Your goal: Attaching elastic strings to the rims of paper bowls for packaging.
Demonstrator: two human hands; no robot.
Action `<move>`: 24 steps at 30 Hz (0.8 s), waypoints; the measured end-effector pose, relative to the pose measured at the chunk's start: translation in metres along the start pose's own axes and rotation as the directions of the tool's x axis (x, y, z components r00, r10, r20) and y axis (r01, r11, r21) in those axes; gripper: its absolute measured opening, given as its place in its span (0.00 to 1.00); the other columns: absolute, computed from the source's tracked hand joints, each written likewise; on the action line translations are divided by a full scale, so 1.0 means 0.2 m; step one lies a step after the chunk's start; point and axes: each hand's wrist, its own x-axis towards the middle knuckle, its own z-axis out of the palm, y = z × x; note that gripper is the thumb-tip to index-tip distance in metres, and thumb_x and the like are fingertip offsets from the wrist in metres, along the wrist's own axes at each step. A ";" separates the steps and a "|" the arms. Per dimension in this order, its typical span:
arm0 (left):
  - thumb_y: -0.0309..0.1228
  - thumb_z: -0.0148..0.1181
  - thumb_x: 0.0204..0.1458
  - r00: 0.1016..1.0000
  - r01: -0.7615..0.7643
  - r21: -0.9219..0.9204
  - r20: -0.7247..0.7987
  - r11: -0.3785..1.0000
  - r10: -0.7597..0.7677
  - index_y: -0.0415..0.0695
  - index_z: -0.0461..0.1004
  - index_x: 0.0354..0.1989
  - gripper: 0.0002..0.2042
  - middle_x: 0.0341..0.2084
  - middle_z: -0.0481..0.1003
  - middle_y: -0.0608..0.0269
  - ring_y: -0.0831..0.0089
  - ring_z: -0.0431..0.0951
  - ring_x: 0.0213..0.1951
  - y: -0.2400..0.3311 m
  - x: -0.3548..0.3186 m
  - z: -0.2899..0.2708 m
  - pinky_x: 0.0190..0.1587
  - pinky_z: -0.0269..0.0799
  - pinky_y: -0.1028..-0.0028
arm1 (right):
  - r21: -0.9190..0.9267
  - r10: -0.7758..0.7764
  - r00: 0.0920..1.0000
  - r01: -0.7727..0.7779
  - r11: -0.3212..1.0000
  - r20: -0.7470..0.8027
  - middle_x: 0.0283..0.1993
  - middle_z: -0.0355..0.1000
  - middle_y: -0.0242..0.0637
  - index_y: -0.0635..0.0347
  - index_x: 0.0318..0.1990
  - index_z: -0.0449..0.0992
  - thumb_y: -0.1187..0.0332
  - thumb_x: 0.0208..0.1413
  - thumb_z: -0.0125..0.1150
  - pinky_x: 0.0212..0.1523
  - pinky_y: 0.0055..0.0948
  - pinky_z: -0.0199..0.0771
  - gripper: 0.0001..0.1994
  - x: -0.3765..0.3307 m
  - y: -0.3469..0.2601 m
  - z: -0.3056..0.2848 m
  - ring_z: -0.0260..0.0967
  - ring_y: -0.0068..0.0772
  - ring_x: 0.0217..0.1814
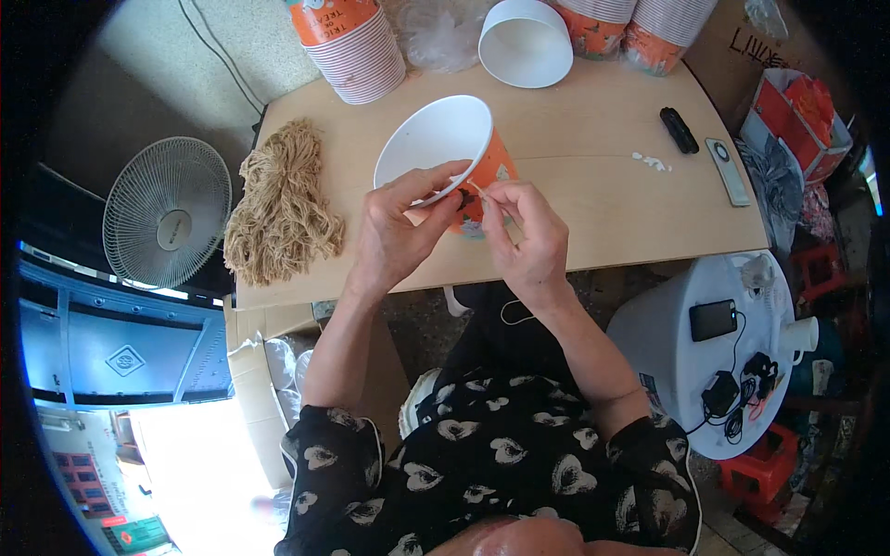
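Observation:
A paper bucket [499, 159], white inside with an orange printed outside, sits tilted near the table's front edge, its mouth toward me. My left hand [405, 218] grips its near rim, the fingers inside and the thumb outside. Just right of that rim, my right hand [530, 232] pinches a thin beige cord [476, 189] against the bucket's side. Whether the cord passes through the wall cannot be made out. A loop of thin cord [512, 317] hangs below the table edge. Left of my hands lies a thick bundle of beige cords [286, 204].
Stacked buckets [357, 60] and a single white bucket [526, 44] line the table's back. A black tool-like object [680, 131], white bits [652, 161] and a grey device [727, 172] lie right. A fan [169, 213] stands left; a white drum [654, 310] carries a phone [713, 321].

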 end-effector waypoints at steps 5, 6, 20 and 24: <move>0.16 0.61 0.52 1.000 -0.024 0.045 0.001 0.999 0.024 0.41 0.78 0.53 0.19 0.36 0.81 0.54 0.68 0.83 0.39 0.03 0.00 0.03 0.45 0.81 0.71 | -0.049 0.008 1.000 -0.007 0.999 0.029 0.34 0.76 0.40 0.61 0.39 0.72 0.78 0.55 0.64 0.33 0.34 0.78 0.07 -0.01 0.01 -0.01 0.79 0.39 0.34; 0.17 0.62 0.51 0.999 -0.037 0.052 0.010 0.998 0.036 0.41 0.79 0.52 0.18 0.35 0.81 0.53 0.65 0.84 0.37 0.04 0.00 0.04 0.43 0.81 0.70 | -0.049 0.009 0.999 -0.008 0.999 0.032 0.34 0.76 0.40 0.61 0.39 0.72 0.78 0.55 0.64 0.33 0.34 0.78 0.07 -0.01 0.01 -0.02 0.79 0.39 0.34; 0.24 0.57 0.58 0.967 -0.025 0.255 0.252 0.967 -0.041 0.39 0.75 0.55 0.16 0.33 0.80 0.45 0.57 0.82 0.33 -0.04 0.11 0.08 0.38 0.75 0.65 | 0.357 0.401 0.894 -0.447 0.820 0.197 0.40 0.75 0.36 0.68 0.44 0.71 0.78 0.65 0.55 0.47 0.23 0.76 0.03 -0.07 0.12 -0.06 0.75 0.23 0.44; 0.26 0.58 0.55 0.946 -0.064 0.285 0.323 0.956 -0.033 0.39 0.79 0.48 0.13 0.30 0.80 0.44 0.54 0.82 0.31 -0.08 0.21 0.09 0.37 0.76 0.62 | 0.332 0.392 0.899 -0.437 0.836 0.197 0.41 0.75 0.36 0.68 0.44 0.71 0.76 0.65 0.56 0.46 0.23 0.77 0.04 -0.05 0.16 -0.07 0.76 0.23 0.44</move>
